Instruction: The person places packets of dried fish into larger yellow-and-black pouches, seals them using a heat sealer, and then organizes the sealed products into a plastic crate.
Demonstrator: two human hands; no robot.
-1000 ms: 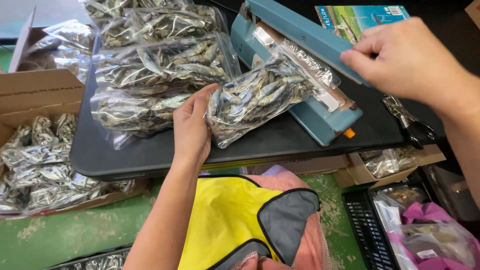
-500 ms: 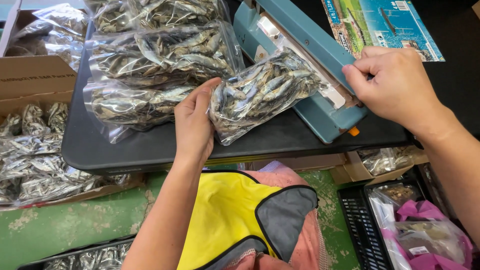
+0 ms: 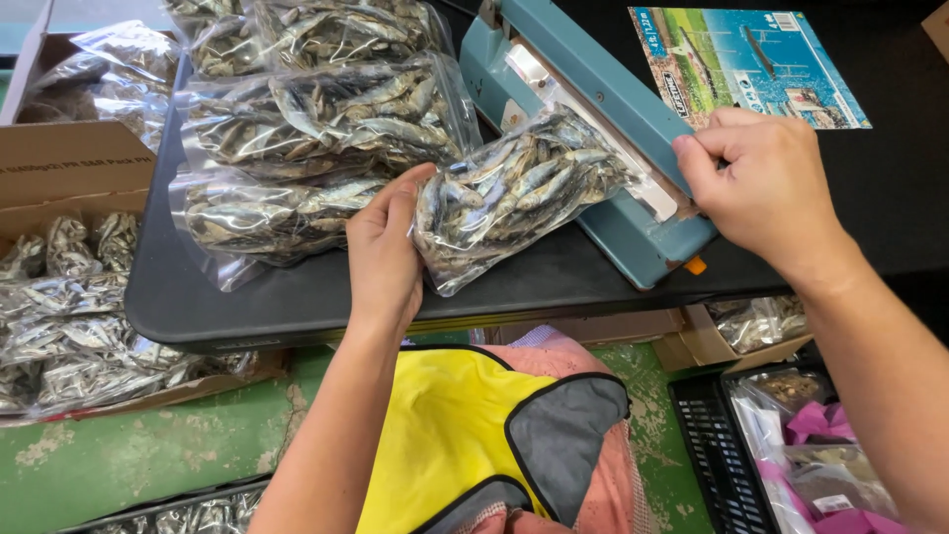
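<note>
My left hand (image 3: 384, 249) holds the lower end of a clear bag of small dried fish (image 3: 514, 190), which lies on the dark table (image 3: 257, 307). The bag's open top is clamped under the lowered arm of a blue heat sealer (image 3: 593, 74). My right hand (image 3: 771, 183) grips the front end of that arm and presses it down onto the base. The bag's mouth is hidden under the arm.
Several filled bags of dried fish (image 3: 306, 129) are piled on the table left of the sealer. A cardboard box (image 3: 69, 168) at left holds more bags (image 3: 69, 316). A printed card (image 3: 751, 59) lies behind my right hand. A black crate (image 3: 722, 445) sits on the floor at right.
My right hand has pushed the sealer arm down from raised to closed on the bag's top. My left hand has stayed on the bag.
</note>
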